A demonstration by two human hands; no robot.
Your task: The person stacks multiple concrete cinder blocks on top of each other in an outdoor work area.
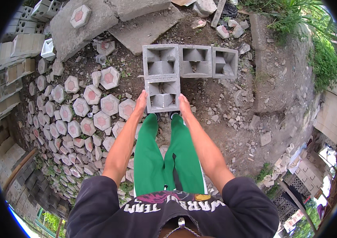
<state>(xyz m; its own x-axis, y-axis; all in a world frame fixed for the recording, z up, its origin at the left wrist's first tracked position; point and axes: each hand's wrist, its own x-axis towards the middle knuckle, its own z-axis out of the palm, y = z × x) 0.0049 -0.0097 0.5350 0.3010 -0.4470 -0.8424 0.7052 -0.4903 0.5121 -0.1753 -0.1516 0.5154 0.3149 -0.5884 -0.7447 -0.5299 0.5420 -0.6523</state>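
Between my two hands is a grey hollow concrete block (162, 109), its openings facing up, just in front of my shoes. My left hand (141, 101) presses against its left side, and my right hand (184, 104) against its right side. The far edge of this block meets a second grey block (160, 47); whether they touch cannot be told. To the right of that one, a third block (195, 74) and a further block (236, 63) continue the row. My palms and some fingertips are hidden against the block.
Hexagonal pavers (90, 94) with reddish centres cover the ground on the left. Broken concrete slabs (142, 31) lie at the far side. A low concrete edge (261, 59) and rubble (236, 123) are to the right. Stacked blocks (25, 45) line the far left.
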